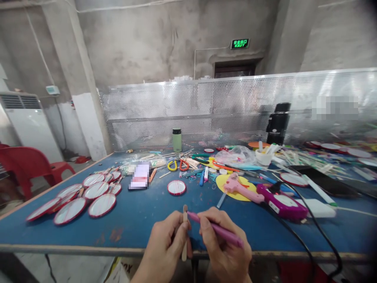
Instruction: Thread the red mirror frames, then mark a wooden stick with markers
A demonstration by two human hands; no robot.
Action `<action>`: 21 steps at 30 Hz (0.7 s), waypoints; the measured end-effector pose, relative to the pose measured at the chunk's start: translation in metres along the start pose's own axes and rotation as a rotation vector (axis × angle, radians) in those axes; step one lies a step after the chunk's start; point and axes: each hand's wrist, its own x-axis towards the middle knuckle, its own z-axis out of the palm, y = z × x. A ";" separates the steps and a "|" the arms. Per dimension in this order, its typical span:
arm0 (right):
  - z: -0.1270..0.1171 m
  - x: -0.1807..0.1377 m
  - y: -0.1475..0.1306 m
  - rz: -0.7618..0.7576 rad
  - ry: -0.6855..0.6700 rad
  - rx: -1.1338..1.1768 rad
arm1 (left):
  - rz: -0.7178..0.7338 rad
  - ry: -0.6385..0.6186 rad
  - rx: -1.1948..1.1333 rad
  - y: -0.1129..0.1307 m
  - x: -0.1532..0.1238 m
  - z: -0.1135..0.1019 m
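Note:
Near the front edge of the blue table, my left hand (pixel 169 241) pinches a wooden craft stick (pixel 184 253) upright between thumb and fingers. The stick's upper end looks darker than its lower end. My right hand (pixel 225 243) is closed round a pinkish-purple marker pen (pixel 225 232), its tip pointing left at the upper part of the stick. Whether the tip touches the wood, I cannot tell. Just beyond my hands lies a round white disc with a red rim (pixel 176 188).
Several red-rimmed discs (pixel 102 205) are grouped at left, near a phone (pixel 140 175). A pink glue gun (pixel 235 186) rests on a yellow sheet (pixel 220 182), beside a purple device (pixel 282 204) with black cables. Behind stand a green bottle (pixel 177 141) and a black flask (pixel 277 125).

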 end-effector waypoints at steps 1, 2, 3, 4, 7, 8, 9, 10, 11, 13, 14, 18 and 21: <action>0.000 0.000 0.000 0.001 -0.003 -0.001 | 0.000 0.000 -0.002 0.000 0.000 0.000; 0.000 0.000 0.000 0.004 -0.008 -0.001 | 0.001 0.003 -0.001 0.000 -0.001 0.000; 0.000 0.000 0.000 0.007 -0.013 0.000 | 0.004 0.004 0.003 0.000 -0.001 0.000; 0.000 0.000 0.000 0.010 -0.017 -0.001 | 0.008 0.003 0.009 0.000 -0.001 0.000; 0.000 0.001 -0.001 0.007 -0.019 -0.014 | 0.011 -0.005 0.024 0.000 -0.001 0.000; 0.000 0.002 -0.001 0.005 -0.015 -0.018 | 0.010 -0.008 0.025 0.000 -0.001 0.000; 0.000 0.002 -0.002 0.005 -0.010 -0.021 | 0.009 -0.012 0.025 0.000 0.000 -0.001; 0.000 0.002 -0.002 0.006 -0.004 -0.021 | 0.008 -0.012 0.026 0.000 0.000 -0.001; 0.000 0.002 -0.002 0.010 0.004 -0.020 | 0.008 -0.013 0.026 0.000 0.000 -0.001; -0.001 0.001 -0.002 0.015 0.013 -0.017 | 0.007 -0.018 0.024 -0.001 0.001 -0.002; -0.001 0.001 -0.002 0.017 0.013 -0.016 | 0.006 -0.020 0.021 -0.001 0.001 -0.002; -0.001 0.000 -0.001 0.010 -0.010 -0.004 | 0.006 -0.011 0.009 0.002 0.001 -0.001; -0.001 0.000 0.000 0.014 -0.017 -0.001 | 0.002 -0.009 0.011 0.003 0.001 -0.001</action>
